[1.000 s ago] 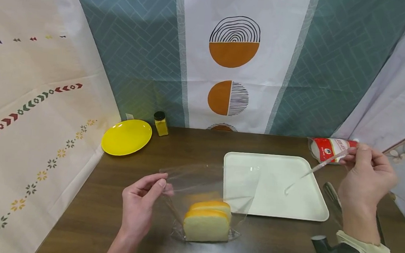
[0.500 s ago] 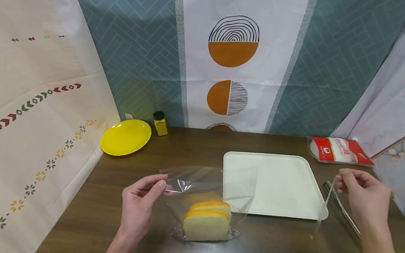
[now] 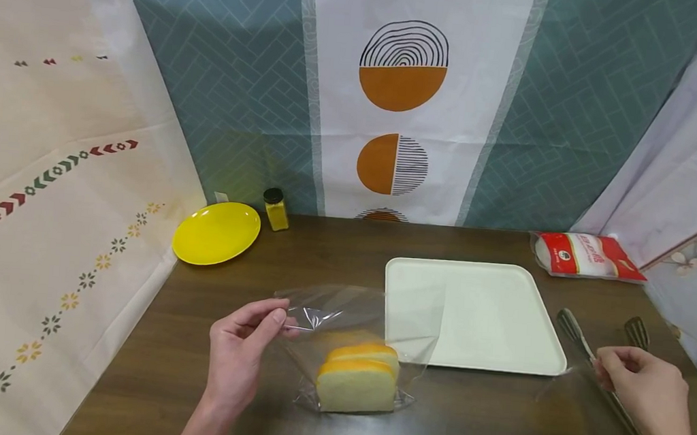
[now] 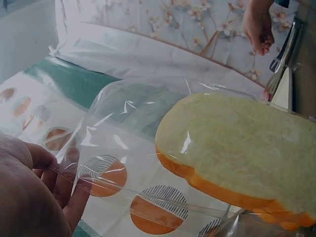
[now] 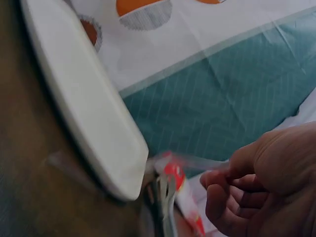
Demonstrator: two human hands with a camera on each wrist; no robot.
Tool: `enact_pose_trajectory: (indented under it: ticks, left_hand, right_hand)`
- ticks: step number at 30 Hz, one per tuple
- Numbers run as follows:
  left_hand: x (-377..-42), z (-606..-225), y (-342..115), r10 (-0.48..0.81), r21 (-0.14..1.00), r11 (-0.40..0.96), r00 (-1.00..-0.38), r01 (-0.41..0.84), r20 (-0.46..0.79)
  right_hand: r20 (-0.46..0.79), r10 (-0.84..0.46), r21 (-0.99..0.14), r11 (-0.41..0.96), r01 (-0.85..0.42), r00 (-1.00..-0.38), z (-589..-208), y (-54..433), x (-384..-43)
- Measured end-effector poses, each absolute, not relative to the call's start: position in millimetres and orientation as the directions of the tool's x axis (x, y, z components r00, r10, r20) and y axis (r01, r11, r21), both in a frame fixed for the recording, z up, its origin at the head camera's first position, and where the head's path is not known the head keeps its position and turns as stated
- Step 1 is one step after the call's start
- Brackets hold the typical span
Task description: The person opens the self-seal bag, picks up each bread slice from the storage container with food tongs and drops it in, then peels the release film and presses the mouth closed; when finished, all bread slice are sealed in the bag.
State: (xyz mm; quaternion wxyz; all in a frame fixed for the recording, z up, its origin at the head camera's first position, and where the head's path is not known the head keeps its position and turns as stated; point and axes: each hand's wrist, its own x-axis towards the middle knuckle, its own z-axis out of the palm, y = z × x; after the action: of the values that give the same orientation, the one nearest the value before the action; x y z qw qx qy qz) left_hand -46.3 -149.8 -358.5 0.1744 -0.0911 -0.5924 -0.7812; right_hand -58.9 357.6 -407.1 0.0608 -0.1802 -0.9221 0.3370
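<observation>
Left hand (image 3: 243, 346): thumb and fingertips pinch the upper left corner of a clear, thin plastic bag (image 3: 331, 312). The bag spreads rightward from the pinch, its upper right part overlapping, in the head view, the left edge of a white rectangular tray (image 3: 476, 316).

Contents: two pale bread slices with orange-brown crusts (image 3: 356, 390), upright near the bottom of the bag, one behind the other, broad faces toward the wearer. Their long axis runs side to side, roughly parallel to the tray's near edge. They lie to the right of the left hand and a little lower in view, left of the tray's near left corner. Which side the bag's mouth is on cannot be told.

Right hand (image 3: 648, 388): thumb and forefinger together on a narrow, transparent film strip (image 5: 197, 162), blurred in the right wrist view. The hand is beyond the tray's near right corner, above silver metal tongs (image 3: 572, 327); in the head view the strip trails leftward, below that corner.

Judged key relation: the sideways gap between strip and bag. The left hand is the nearer, touching the bag; the right hand is well apart from it, with the brown wooden table (image 3: 468, 418) showing between them.
</observation>
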Motion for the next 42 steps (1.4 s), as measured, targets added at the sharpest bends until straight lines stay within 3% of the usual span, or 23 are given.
enact_pose_trajectory:
  ticks: [4,8,11,20,28,33,42]
  left_hand:
    - [-46,-358,-149,-0.163,0.892,-0.238,-0.921,0.384,0.353]
    - [-47,-359,-149,-0.163,0.891,-0.241,-0.921,0.385,0.354]
    - [-47,-359,-149,-0.161,0.887,-0.246,-0.919,0.39,0.359]
    - [-47,-358,-148,-0.17,0.889,-0.249,-0.921,0.383,0.35]
    - [-47,-357,-147,-0.168,0.887,-0.254,-0.921,0.384,0.351]
    - [-47,-357,-147,-0.174,0.879,-0.262,-0.916,0.398,0.363]
    - [-47,-357,-146,-0.17,0.886,-0.252,-0.919,0.388,0.355]
  right_hand:
    - [-0.089,0.296,-0.582,0.759,0.291,-0.951,-420,364,-51]
    - [-0.199,0.2,-0.601,0.748,0.281,-0.959,-433,365,-45]
    - [-0.21,0.177,-0.625,0.732,0.272,-0.961,-442,362,-41]
    - [-0.075,0.258,-0.637,0.73,0.245,-0.963,-454,353,-32]
    - [0.156,0.273,-0.504,0.849,0.161,-0.949,-453,343,-24]
    - [0.157,0.356,-0.531,0.817,0.225,-0.921,-450,337,-19]
    - [0.24,0.444,-0.591,0.772,0.233,-0.863,-452,337,-12]
